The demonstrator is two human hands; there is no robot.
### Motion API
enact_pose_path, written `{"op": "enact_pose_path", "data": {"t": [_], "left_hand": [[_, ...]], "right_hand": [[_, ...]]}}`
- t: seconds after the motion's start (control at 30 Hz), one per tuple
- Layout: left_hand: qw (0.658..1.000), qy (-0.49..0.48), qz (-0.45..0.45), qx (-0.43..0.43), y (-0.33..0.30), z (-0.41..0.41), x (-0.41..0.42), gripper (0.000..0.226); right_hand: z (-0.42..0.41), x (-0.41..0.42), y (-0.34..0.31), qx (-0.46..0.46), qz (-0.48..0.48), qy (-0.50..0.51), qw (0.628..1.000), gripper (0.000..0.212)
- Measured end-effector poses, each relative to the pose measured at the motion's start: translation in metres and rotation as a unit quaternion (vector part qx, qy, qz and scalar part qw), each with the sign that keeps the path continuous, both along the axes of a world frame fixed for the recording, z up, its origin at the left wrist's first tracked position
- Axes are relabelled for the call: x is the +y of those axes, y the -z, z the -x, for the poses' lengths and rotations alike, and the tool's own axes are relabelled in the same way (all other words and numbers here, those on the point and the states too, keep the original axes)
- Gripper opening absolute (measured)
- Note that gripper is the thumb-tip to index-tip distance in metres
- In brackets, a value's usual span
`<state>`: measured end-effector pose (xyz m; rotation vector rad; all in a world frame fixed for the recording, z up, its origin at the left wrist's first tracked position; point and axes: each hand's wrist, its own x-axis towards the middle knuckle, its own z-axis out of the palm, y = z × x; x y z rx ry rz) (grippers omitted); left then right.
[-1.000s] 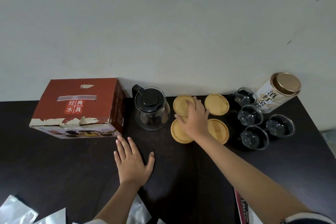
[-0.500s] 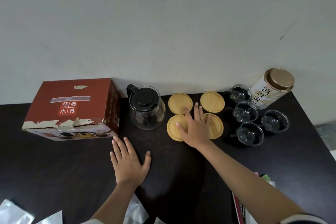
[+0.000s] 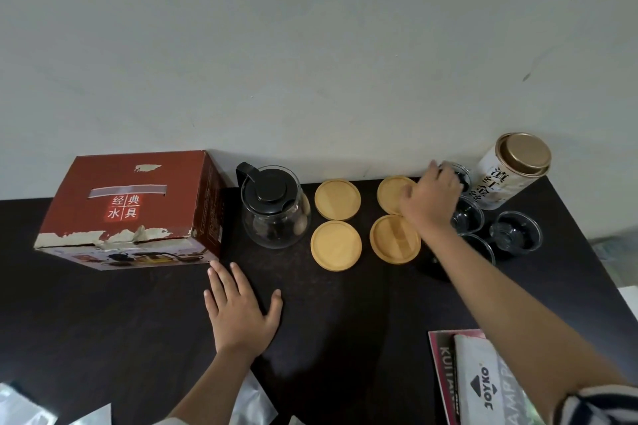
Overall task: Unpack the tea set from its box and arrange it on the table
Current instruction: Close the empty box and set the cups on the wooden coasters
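Observation:
A red cardboard box (image 3: 134, 203) lies closed at the back left of the dark table (image 3: 103, 321). Beside it stands a glass teapot (image 3: 272, 207) with a black lid. Several round wooden coasters form a square: coaster (image 3: 337, 199), coaster (image 3: 335, 245), coaster (image 3: 393, 240), and one coaster (image 3: 390, 193) partly under my right hand (image 3: 431, 200). That hand stretches, fingers spread, to the far glass cup (image 3: 461, 173) by the wall. More glass cups (image 3: 467, 216) (image 3: 516, 233) stand to its right. My left hand (image 3: 238, 307) lies flat on the table.
A white tea tin (image 3: 514, 172) with a gold lid stands at the back right corner. A red booklet (image 3: 440, 355) and a white packet (image 3: 483, 383) lie at the front right. Clear plastic bags (image 3: 20, 404) lie along the front edge. The wall runs right behind the table.
My right hand left the near coasters and moved right and back to the far glass cup. The coasters now sit spread in a square. My left hand stayed flat.

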<state>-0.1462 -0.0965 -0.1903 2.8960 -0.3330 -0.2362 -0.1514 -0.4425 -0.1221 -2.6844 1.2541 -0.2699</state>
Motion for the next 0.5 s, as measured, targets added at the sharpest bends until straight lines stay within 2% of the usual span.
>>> {"op": "enact_pose_path", "data": {"t": [0.1,0.23,0.33,0.5], "left_hand": [[1.0,0.0,-0.002,0.001,0.0,0.0,0.0,0.099],[1.0,-0.001,0.0,0.0,0.0,0.0,0.0,0.099],[1.0,-0.001,-0.003,0.0,0.0,0.0,0.0,0.099],[1.0,-0.001,-0.002,0.0,0.0,0.0,0.0,0.099]], "right_hand": [[-0.002,-0.028,-0.019,0.113,-0.044,0.066,0.99,0.086],[-0.007,-0.044,-0.034,0.205,-0.077,0.054,0.974,0.099],[-0.011,-0.048,-0.039,0.248,-0.077,0.038,0.965,0.097],[-0.016,-0.05,-0.049,0.29,-0.052,0.031,0.955,0.081]]}}
